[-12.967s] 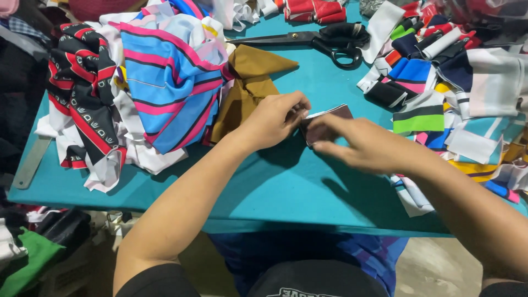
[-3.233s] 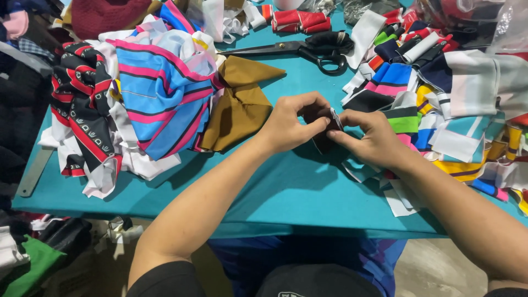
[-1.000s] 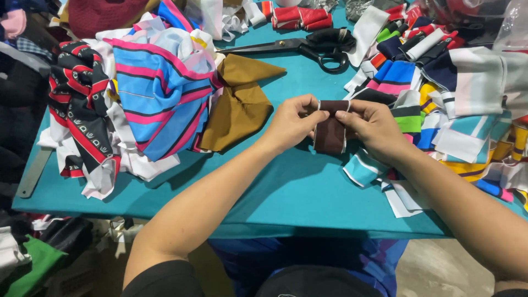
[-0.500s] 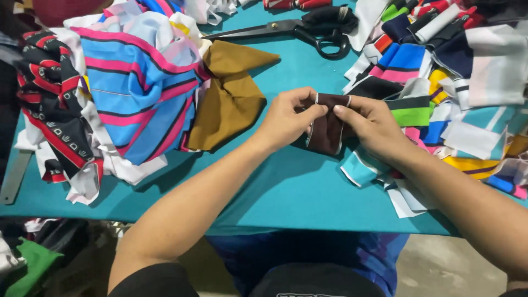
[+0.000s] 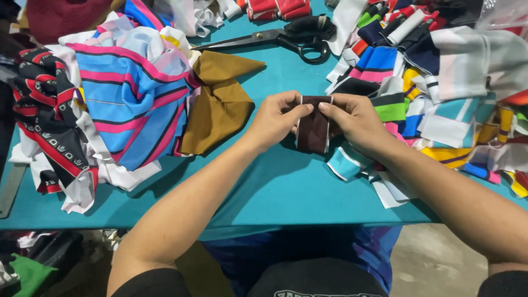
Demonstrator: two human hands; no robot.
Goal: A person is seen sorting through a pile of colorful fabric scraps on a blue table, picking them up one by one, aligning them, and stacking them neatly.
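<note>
A small dark brown fabric strip (image 5: 313, 126) with white edges hangs upright between both hands over the teal table (image 5: 264, 187). My left hand (image 5: 275, 118) pinches its upper left corner. My right hand (image 5: 357, 118) pinches its upper right corner. Just below and right of the strip lies a light blue and white scrap (image 5: 344, 163) on the table.
Large black-handled scissors (image 5: 286, 39) lie at the back. A mustard cloth (image 5: 220, 102) and a heap of striped blue, pink and black-red fabric (image 5: 110, 99) fill the left. Several coloured strips are piled at the right (image 5: 434, 82). Red folded pieces (image 5: 278, 8) sit at the far edge.
Both hands have stayed on the brown strip, holding it a little straighter and more spread. The view has shifted slightly.
</note>
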